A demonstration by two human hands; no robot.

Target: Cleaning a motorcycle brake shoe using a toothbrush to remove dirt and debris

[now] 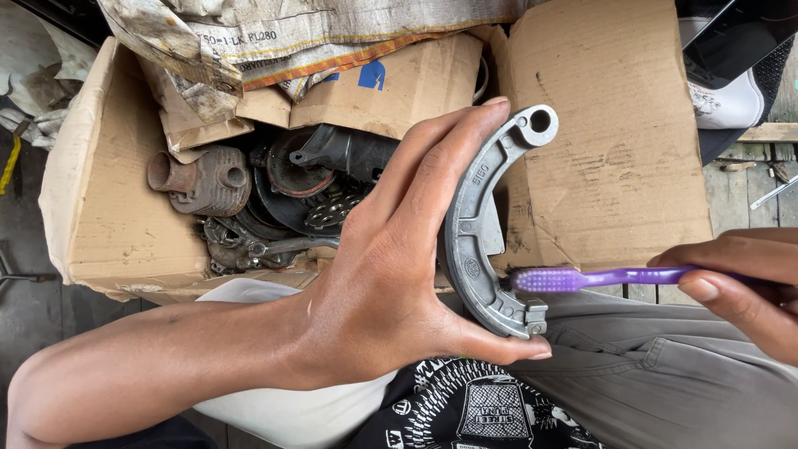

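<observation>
Head view: above the person's lap, the left hand holds a curved grey metal brake shoe upright, fingers stretched along its outer arc and thumb hooked under its lower end. At the right edge, the right hand pinches a purple toothbrush between thumb and fingers, its bristled head touching the shoe's inner face near the lower end. Behind them, an open cardboard box holds dark, greasy engine parts; its right flap lies flat beneath the shoe's upper end.
</observation>
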